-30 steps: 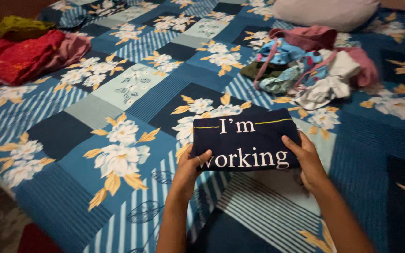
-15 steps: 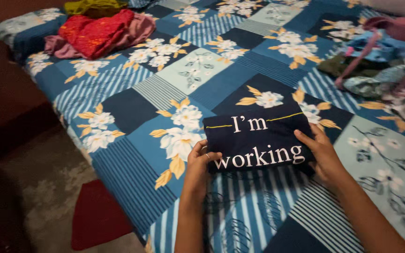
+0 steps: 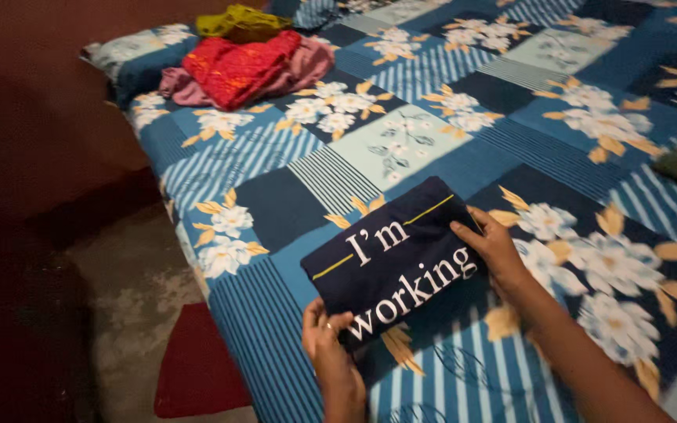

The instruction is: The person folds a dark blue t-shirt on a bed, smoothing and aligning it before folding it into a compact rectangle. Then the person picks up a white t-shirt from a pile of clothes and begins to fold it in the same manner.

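We see the folded navy shirt w/ white lettering, tilted, just above the blue floral bedsheet near the bed's edge. Left hand fingers pinch its near corner; right hand fingers clamp the far edge. Red clothes pile lies well apart.

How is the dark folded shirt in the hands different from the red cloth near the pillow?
The dark folded shirt is navy with white print; the red cloth is bright red. The shirt is a flat, neat rectangle held by the left hand and right hand; the cloth lies crumpled and untouched. Both are on the bed.
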